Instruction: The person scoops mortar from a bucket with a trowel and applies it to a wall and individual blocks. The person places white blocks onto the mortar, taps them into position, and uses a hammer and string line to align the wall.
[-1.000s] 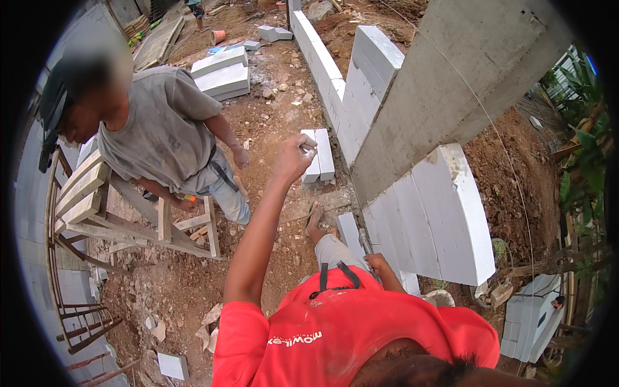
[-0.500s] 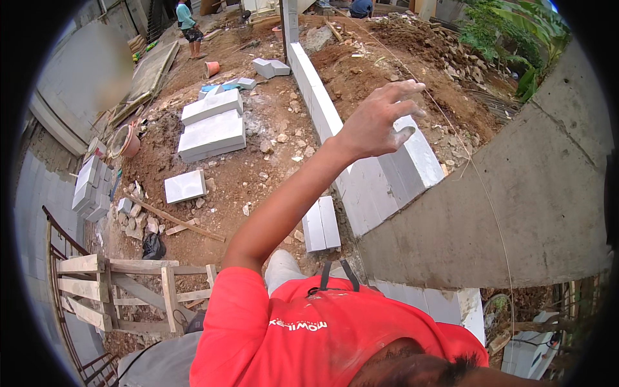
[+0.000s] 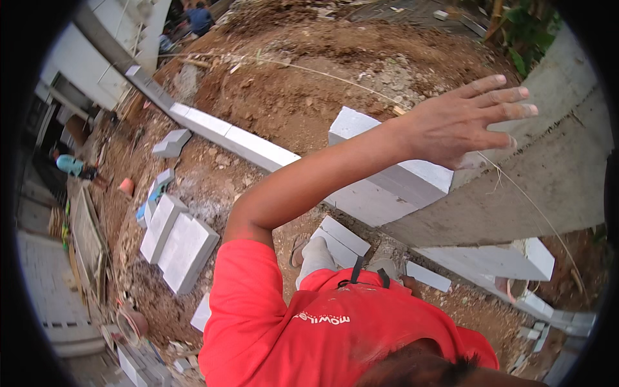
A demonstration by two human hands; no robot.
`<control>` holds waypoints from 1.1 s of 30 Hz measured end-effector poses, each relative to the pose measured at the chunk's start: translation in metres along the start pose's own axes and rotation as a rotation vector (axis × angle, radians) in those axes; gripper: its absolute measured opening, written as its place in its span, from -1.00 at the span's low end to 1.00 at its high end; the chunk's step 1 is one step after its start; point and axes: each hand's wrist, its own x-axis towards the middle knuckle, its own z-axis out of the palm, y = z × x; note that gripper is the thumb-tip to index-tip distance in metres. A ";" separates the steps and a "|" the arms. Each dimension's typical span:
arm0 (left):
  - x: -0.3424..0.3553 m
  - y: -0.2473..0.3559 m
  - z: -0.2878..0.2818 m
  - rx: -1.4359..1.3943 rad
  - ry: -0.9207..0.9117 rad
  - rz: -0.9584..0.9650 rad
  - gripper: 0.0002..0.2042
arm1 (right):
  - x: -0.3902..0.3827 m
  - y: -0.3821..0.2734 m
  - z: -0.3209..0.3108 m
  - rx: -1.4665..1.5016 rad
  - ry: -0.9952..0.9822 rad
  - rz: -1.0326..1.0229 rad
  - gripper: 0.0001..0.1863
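My left hand (image 3: 474, 122) reaches out to the right with its fingers spread, and nothing shows in its grasp. It is above the end of a low wall of pale lightweight blocks (image 3: 412, 177), in front of a grey concrete beam or column (image 3: 541, 174). A thin string line (image 3: 535, 203) runs past the hand; whether they touch I cannot tell. My forearm crosses in front of the upright block (image 3: 351, 122) standing on the wall. My right hand cannot be made out; only a small dark brown shape (image 3: 409, 284) shows beside my trouser leg.
Pale blocks (image 3: 345, 233) lie at my feet, with a thin slab (image 3: 429, 276) to their right. More blocks are stacked (image 3: 187, 248) on the rubble-strewn soil at left. A reddish bucket (image 3: 132, 322) stands lower left. Two other people (image 3: 69, 165) (image 3: 200, 19) are far off.
The view has swung to the right, so the wall now slants across it. My left hand has moved right and its bent fingers have stretched out.
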 end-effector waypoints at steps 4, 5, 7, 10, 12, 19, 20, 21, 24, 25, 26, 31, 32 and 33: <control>-0.017 -0.045 -0.021 -0.195 -0.047 0.073 -0.35 | -0.059 -0.012 0.090 -0.268 0.119 -0.049 -0.63; -0.010 -0.047 -0.039 -0.245 -0.101 0.073 -0.45 | -0.075 -0.045 0.110 -0.066 0.260 -0.006 -0.65; 0.000 -0.047 -0.053 -0.287 -0.141 0.123 -0.49 | -0.120 -0.078 0.151 0.313 0.503 0.023 -0.68; 0.031 -0.031 -0.055 -0.381 -0.153 0.242 -0.51 | -0.165 -0.118 0.196 0.744 0.694 0.155 -0.71; 0.050 -0.018 -0.053 -0.374 -0.148 0.337 -0.46 | -0.180 -0.143 0.208 0.853 0.583 0.583 -0.69; 0.102 0.001 -0.025 -0.118 -0.264 0.497 -0.28 | -0.250 -0.277 0.161 1.277 0.696 0.618 -0.49; 0.112 0.007 -0.025 -0.083 -0.303 0.495 -0.27 | -0.258 -0.283 0.142 1.260 0.816 0.625 -0.48; 0.114 0.012 -0.023 -0.050 -0.370 0.498 -0.25 | -0.265 -0.298 0.135 1.254 0.909 0.638 -0.47; 0.099 -0.001 0.026 0.089 -0.233 0.568 -0.06 | -0.289 -0.322 0.070 1.457 0.846 0.459 -0.45; 0.096 0.001 0.030 0.137 -0.314 0.554 0.04 | -0.299 -0.339 0.045 1.563 0.909 0.430 -0.47; 0.096 0.004 0.031 0.198 -0.364 0.555 0.10 | -0.309 -0.351 0.016 1.663 0.981 0.399 -0.49; 0.092 0.010 0.027 0.300 -0.459 0.561 0.25 | -0.345 -0.389 -0.091 1.950 1.164 -0.268 -0.54; 0.091 0.008 0.030 0.283 -0.475 0.575 0.25 | -0.347 -0.397 -0.110 1.991 1.204 -0.375 -0.54; 0.091 0.007 0.029 0.319 -0.476 0.582 0.24 | -0.349 -0.404 -0.127 2.027 1.242 -0.480 -0.55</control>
